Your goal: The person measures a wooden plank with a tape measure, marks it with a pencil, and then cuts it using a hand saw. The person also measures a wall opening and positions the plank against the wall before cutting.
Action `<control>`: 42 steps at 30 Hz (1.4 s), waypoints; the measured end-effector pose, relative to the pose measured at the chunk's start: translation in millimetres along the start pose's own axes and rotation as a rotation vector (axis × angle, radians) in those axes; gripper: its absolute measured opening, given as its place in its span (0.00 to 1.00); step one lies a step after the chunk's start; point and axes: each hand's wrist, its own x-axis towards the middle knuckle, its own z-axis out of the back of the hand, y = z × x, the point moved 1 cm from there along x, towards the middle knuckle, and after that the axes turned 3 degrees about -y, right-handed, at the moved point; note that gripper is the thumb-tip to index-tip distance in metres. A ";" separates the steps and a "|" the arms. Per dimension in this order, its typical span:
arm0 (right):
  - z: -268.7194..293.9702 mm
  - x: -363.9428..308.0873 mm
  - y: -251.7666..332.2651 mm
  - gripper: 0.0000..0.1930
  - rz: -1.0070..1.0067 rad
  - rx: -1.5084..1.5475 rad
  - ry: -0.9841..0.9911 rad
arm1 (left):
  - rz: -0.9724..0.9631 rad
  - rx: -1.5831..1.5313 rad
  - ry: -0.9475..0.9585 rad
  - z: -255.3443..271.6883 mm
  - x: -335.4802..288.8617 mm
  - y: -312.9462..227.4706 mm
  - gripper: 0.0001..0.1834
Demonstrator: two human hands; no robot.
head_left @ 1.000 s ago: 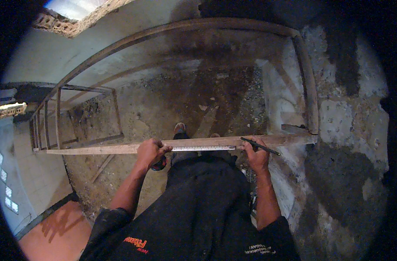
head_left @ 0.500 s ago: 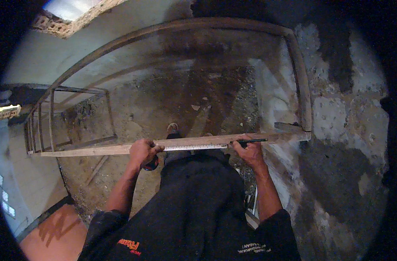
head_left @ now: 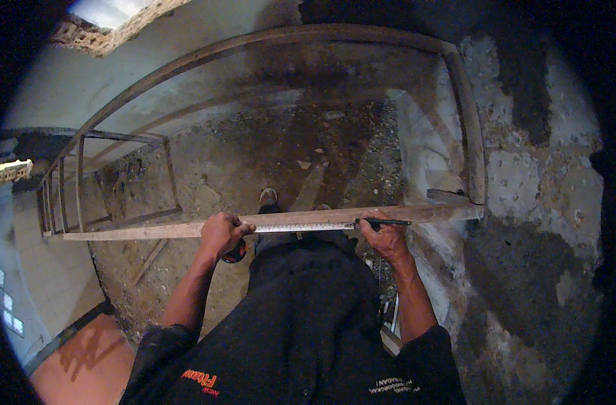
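A pale wooden beam [head_left: 136, 231] runs across in front of my body, the near side of a long wooden frame. My left hand [head_left: 220, 236] is closed around an orange and black tape measure [head_left: 234, 253], with its thumb and fingers up at the beam. From there the white blade [head_left: 301, 228] stretches along the beam's near edge to my right hand [head_left: 388, 239]. That hand pinches a dark pen or pencil [head_left: 393, 222], which points left at the blade's right end. Whether its fingers also grip the blade is hidden.
The frame's far rail [head_left: 254, 42] bows across the back, and its right end piece [head_left: 465, 121] stands by a rough plastered wall [head_left: 517, 182]. Thin uprights [head_left: 80, 182] fill its left end. Dirt and rubble cover the floor [head_left: 254, 155]. My shoe [head_left: 268, 196] shows beyond the beam.
The pen or pencil in my right hand has tilted, its outer end dipping slightly. Both hands keep nearly the same places along the beam.
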 end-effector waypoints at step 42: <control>-11.1 -0.8 -18.5 0.10 0.441 -0.324 0.192 | 0.161 -0.868 0.524 -39.3 -79.8 92.2 0.18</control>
